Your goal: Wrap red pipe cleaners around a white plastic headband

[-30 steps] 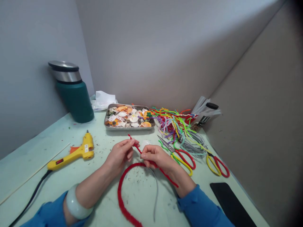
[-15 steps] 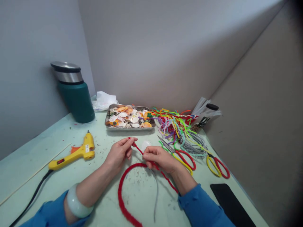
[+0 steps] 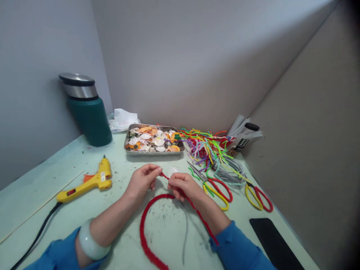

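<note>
Between my two hands a thin red fuzzy stem point(image 3: 165, 175) is stretched. My left hand point(image 3: 144, 181) pinches one end of it between thumb and index finger. My right hand point(image 3: 184, 186) grips it further along, and its tail runs down beside my right forearm to the blue sleeve. Below the hands a curved band point(image 3: 143, 228), wrapped in red fuzz on its left part and bare grey on its right, lies on the table; its top reaches under my right fingers, where contact is hidden. A white round piece point(image 3: 173, 171) sits just behind my right hand.
A yellow glue gun point(image 3: 97, 180) and a thin stick point(image 3: 42, 206) lie left, before a green bottle point(image 3: 89, 120). A metal tray point(image 3: 153, 153) holds shells. Rightward are colourful fuzzy stems point(image 3: 208, 148), scissors point(image 3: 218, 187), more scissors point(image 3: 260, 198), a jar point(image 3: 243, 140) and a black flat object point(image 3: 274, 242).
My right hand has shifted slightly left, closer to my left fingertips, so the red span between them is shorter. The tail of the red stem now reaches lower over the right sleeve.
</note>
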A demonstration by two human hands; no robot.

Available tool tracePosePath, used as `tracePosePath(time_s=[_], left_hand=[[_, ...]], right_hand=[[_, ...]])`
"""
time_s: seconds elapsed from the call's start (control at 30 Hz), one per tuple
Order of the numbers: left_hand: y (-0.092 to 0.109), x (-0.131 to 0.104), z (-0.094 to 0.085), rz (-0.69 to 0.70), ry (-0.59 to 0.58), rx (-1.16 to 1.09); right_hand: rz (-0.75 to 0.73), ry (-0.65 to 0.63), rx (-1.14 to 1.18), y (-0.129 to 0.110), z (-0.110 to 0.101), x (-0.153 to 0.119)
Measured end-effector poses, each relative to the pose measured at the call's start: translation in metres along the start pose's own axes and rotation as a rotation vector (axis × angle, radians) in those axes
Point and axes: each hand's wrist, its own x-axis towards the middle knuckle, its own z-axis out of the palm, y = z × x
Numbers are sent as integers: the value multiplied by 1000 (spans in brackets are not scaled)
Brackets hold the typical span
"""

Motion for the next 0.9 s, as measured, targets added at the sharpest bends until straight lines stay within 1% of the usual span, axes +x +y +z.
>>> tracePosePath(time_s=[0.1, 0.2, 0.27, 0.47, 0.67, 0.9], left_hand=[[3, -2, 2, 14, -27, 80], [5, -5, 5, 8, -58, 188], [7, -6, 7, -11, -72, 212], [4, -3, 7, -23, -66, 142], [1, -3, 6, -9, -110, 168], [0, -3, 7, -18, -150, 156]], right_hand=[[-36, 11, -21, 0, 2, -1], [-67, 53, -58, 1, 5, 0], [-75, 81, -62, 2, 7, 1], [-67, 92, -46, 1, 7, 1], [-117, 80, -21, 1, 6, 2], [-143, 136, 15, 3, 6, 3]])
